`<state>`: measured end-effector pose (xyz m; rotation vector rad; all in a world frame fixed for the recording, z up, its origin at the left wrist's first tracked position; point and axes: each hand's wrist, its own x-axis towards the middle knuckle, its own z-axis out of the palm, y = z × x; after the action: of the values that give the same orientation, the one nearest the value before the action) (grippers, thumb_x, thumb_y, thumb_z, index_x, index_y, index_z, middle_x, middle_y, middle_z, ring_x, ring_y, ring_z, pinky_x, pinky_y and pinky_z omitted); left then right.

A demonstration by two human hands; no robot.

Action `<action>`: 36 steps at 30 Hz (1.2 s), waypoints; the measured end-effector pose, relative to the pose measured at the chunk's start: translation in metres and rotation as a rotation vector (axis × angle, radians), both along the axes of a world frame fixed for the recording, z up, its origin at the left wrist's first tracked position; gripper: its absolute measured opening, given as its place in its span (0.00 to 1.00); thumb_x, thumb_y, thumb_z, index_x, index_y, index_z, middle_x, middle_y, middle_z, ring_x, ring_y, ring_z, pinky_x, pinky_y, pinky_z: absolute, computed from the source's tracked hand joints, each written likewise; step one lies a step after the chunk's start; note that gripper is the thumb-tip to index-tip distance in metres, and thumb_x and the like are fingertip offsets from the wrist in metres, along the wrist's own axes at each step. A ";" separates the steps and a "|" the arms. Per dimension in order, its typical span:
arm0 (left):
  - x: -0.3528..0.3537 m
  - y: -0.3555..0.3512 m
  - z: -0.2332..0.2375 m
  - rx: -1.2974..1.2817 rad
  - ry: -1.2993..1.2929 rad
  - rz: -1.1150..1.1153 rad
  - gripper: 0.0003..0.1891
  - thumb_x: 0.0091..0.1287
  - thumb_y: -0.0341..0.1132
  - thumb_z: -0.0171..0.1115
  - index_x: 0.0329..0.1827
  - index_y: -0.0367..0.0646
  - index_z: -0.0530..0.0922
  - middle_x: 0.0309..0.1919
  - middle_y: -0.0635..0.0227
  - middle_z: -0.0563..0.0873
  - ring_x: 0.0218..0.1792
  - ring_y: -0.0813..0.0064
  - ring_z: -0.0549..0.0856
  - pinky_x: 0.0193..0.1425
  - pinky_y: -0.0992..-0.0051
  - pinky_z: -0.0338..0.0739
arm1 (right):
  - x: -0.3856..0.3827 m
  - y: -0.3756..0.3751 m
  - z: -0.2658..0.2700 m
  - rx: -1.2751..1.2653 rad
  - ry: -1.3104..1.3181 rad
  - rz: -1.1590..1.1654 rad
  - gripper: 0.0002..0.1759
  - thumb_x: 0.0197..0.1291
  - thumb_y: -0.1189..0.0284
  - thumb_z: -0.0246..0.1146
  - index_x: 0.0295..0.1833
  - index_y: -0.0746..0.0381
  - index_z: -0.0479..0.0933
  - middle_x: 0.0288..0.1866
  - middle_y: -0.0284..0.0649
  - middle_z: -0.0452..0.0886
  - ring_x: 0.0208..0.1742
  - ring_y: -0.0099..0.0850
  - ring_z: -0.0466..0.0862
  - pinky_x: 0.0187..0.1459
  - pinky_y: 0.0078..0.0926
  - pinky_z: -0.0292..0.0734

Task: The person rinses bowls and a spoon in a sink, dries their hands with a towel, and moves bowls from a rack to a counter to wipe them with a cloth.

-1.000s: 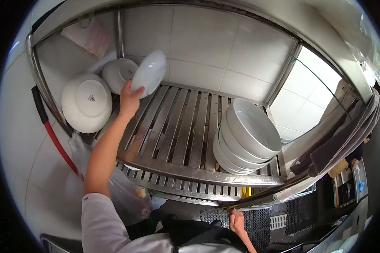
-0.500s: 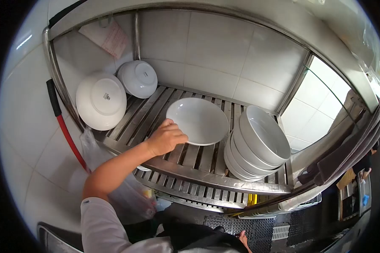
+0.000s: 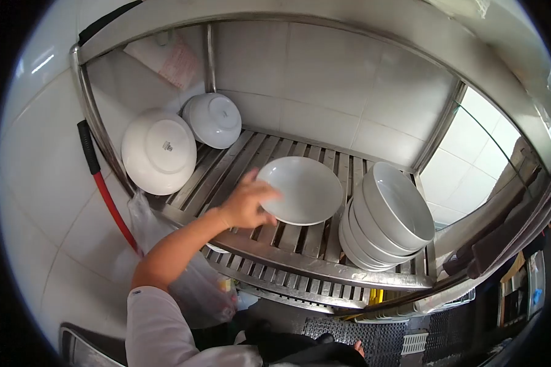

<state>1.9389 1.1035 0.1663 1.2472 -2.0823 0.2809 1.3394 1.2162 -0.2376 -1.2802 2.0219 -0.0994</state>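
My left hand [image 3: 249,199] is at the near left edge of a white shallow bowl [image 3: 303,191], its fingers apart and slightly blurred. The bowl lies face up on the slatted metal shelf [image 3: 297,244]. Whether a fingertip still touches its rim is hard to make out. To the right stands a tilted stack of deep white bowls [image 3: 389,220]. Two groups of white bowls lean on their sides at the left, a wide bowl [image 3: 159,151] and a smaller bowl [image 3: 213,120] behind it. Only a bit of my right hand [image 3: 359,348] shows low beside my body.
Metal posts [image 3: 86,116] and an upper shelf edge [image 3: 275,13] frame the rack. A red bar with a black grip [image 3: 113,205] leans at the left wall by a plastic bag [image 3: 193,284]. Grey cloths [image 3: 502,235] hang at the right. A lower slatted shelf [image 3: 288,287] sits beneath.
My left hand has loosened from the shallow bowl's rim, and its fingers have spread. The bowl now rests on the slats. The whole view has shifted slightly.
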 end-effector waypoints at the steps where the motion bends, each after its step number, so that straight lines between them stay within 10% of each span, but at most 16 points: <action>1: 0.016 -0.007 -0.006 -0.076 0.177 0.105 0.22 0.58 0.39 0.71 0.55 0.44 0.79 0.53 0.57 0.83 0.57 0.56 0.81 0.72 0.52 0.63 | -0.003 0.005 0.002 0.007 0.016 0.004 0.49 0.71 0.37 0.30 0.41 0.71 0.82 0.39 0.61 0.83 0.49 0.59 0.81 0.52 0.47 0.74; 4: 0.072 -0.063 -0.023 -0.371 1.217 0.405 0.27 0.70 0.38 0.64 0.65 0.34 0.65 0.58 0.53 0.77 0.58 0.64 0.77 0.65 0.65 0.70 | 0.014 0.013 0.058 0.021 -0.138 0.014 0.49 0.71 0.37 0.30 0.43 0.71 0.83 0.38 0.59 0.84 0.47 0.55 0.82 0.50 0.44 0.75; 7: 0.120 -0.088 -0.014 -0.324 1.604 0.696 0.35 0.71 0.43 0.64 0.68 0.27 0.58 0.62 0.47 0.73 0.58 0.59 0.77 0.61 0.67 0.73 | 0.005 0.009 0.037 -0.102 -0.156 0.014 0.46 0.72 0.39 0.35 0.42 0.74 0.82 0.33 0.53 0.85 0.36 0.43 0.86 0.40 0.36 0.79; 16: 0.181 -0.134 -0.027 -0.359 1.898 0.829 0.33 0.64 0.39 0.71 0.65 0.23 0.69 0.61 0.49 0.79 0.54 0.57 0.83 0.62 0.63 0.76 | -0.025 0.034 0.010 0.027 -0.123 -0.005 0.45 0.72 0.40 0.33 0.46 0.70 0.82 0.42 0.60 0.84 0.54 0.53 0.82 0.55 0.42 0.74; 22: 0.176 -0.140 -0.028 -0.571 1.862 0.546 0.35 0.65 0.37 0.71 0.70 0.30 0.64 0.65 0.51 0.75 0.60 0.56 0.79 0.64 0.59 0.75 | -0.016 0.055 0.039 0.078 -0.050 -0.055 0.44 0.72 0.41 0.32 0.50 0.68 0.82 0.51 0.63 0.82 0.60 0.56 0.78 0.63 0.44 0.69; 26: 0.198 -0.146 -0.043 -0.575 1.779 0.215 0.34 0.67 0.33 0.68 0.72 0.32 0.60 0.66 0.53 0.73 0.62 0.58 0.77 0.66 0.59 0.74 | -0.051 0.071 -0.064 -0.147 0.077 0.029 0.50 0.70 0.38 0.26 0.36 0.69 0.83 0.39 0.65 0.83 0.54 0.63 0.79 0.56 0.52 0.71; 28: 0.198 -0.139 -0.039 -0.531 1.741 0.187 0.33 0.68 0.32 0.67 0.72 0.33 0.60 0.66 0.54 0.74 0.62 0.59 0.77 0.66 0.59 0.73 | -0.067 0.078 -0.093 -0.102 0.012 0.216 0.31 0.75 0.51 0.49 0.65 0.68 0.72 0.48 0.63 0.81 0.53 0.48 0.82 0.54 0.40 0.77; 32: 0.200 -0.144 -0.041 -0.537 1.770 0.229 0.28 0.68 0.32 0.67 0.67 0.33 0.66 0.63 0.56 0.76 0.59 0.61 0.78 0.66 0.63 0.72 | -0.071 0.067 -0.092 -0.078 -0.012 0.291 0.45 0.72 0.38 0.33 0.65 0.68 0.74 0.42 0.60 0.83 0.48 0.57 0.82 0.51 0.44 0.76; 33: 0.220 -0.156 -0.055 -0.526 1.755 0.219 0.24 0.68 0.32 0.67 0.64 0.33 0.70 0.59 0.57 0.79 0.58 0.64 0.79 0.63 0.67 0.73 | -0.077 0.065 -0.112 -0.194 -0.140 0.241 0.34 0.73 0.46 0.40 0.51 0.63 0.81 0.34 0.51 0.82 0.38 0.51 0.82 0.41 0.44 0.75; 34: 0.201 -0.142 -0.041 -0.470 1.668 0.211 0.23 0.68 0.32 0.67 0.63 0.34 0.71 0.58 0.58 0.80 0.57 0.65 0.79 0.62 0.68 0.73 | -0.054 0.049 -0.062 -0.076 0.005 0.134 0.49 0.71 0.38 0.28 0.36 0.69 0.83 0.37 0.64 0.83 0.52 0.63 0.80 0.54 0.52 0.72; 36: 0.162 -0.116 -0.007 -0.364 1.495 0.179 0.21 0.68 0.33 0.67 0.61 0.35 0.73 0.55 0.61 0.82 0.55 0.68 0.80 0.60 0.69 0.73 | -0.033 0.034 -0.021 -0.016 -0.007 0.112 0.45 0.72 0.42 0.30 0.45 0.67 0.83 0.46 0.62 0.83 0.57 0.59 0.79 0.60 0.47 0.71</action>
<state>2.1004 0.9870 0.1589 0.8922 -0.5992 -0.1838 1.3065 1.2505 -0.2582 -1.3981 1.9429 -0.0678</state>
